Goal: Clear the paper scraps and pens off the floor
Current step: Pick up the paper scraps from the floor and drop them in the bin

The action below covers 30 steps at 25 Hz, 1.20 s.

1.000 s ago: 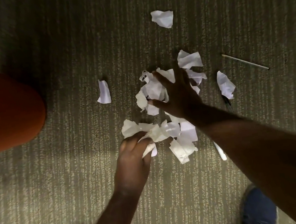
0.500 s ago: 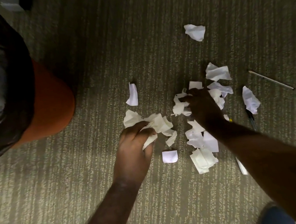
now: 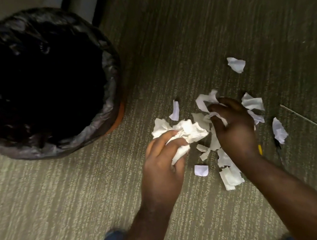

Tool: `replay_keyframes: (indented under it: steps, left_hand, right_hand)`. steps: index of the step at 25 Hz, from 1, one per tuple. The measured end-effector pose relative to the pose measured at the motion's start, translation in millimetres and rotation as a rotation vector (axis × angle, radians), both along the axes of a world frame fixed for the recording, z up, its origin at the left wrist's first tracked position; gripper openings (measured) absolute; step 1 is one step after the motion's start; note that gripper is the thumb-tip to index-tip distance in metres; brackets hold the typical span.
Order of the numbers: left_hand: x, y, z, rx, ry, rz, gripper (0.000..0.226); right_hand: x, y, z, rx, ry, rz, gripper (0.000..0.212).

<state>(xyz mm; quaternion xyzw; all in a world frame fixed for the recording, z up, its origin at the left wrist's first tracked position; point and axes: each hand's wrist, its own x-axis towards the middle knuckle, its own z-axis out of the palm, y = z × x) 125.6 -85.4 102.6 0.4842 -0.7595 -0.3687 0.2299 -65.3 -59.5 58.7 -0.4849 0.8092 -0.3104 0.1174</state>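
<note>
Left hand (image 3: 161, 164) clamps its fingers on a paper wad (image 3: 186, 131). Right hand (image 3: 234, 127), fingers curled on scraps (image 3: 208, 102) (no writing legible), beside the bin (image 3: 101, 128).

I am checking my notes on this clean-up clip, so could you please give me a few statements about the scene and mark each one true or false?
1. The left hand grips a crumpled bunch of paper. True.
2. The bin is lined with a white bag. False: the liner is black.
3. The right hand lies flat and empty on the carpet. False: its fingers are closed on paper scraps in the pile.
4. A thin stick-like pen lies on the carpet to the right of the scraps, apart from both hands. True.
5. One torn piece lies by itself beyond the main pile. True.
6. The bin stands to the right of the scraps. False: it stands to their left.
</note>
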Motion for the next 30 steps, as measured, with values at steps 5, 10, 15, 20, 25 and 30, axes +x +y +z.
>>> replay_keyframes:
  steps: [5, 10, 15, 20, 25, 30]
  left_hand:
    - [42, -35, 84, -0.108, 0.129, 0.112, 0.036]
    - [99, -105, 119, -0.246, 0.141, 0.337, 0.02]
    - [139, -166, 94, 0.025, 0.005, 0.497, 0.036]
    - [160, -188, 77, 0.225, 0.015, 0.378, 0.055]
    - [117, -133, 84, 0.131, 0.165, 0.379, 0.017]
    - [52, -62, 25, 0.172, 0.096, 0.064, 0.018]
  right_hand:
    - [67, -67, 90, -0.192, -0.122, -0.023, 0.032]
    - [138, -143, 143, -0.37, -0.229, -0.021, 0.03]
    - [186, -193, 127, -0.15, -0.522, 0.108, 0.045]
    - [183, -178, 114, -0.014, -0.725, 0.365, 0.057]
    - [132, -88, 88, -0.132, -0.493, 0.115, 0.031]
    - [53, 13, 10, 0.025, -0.222, 0.068, 0.029]
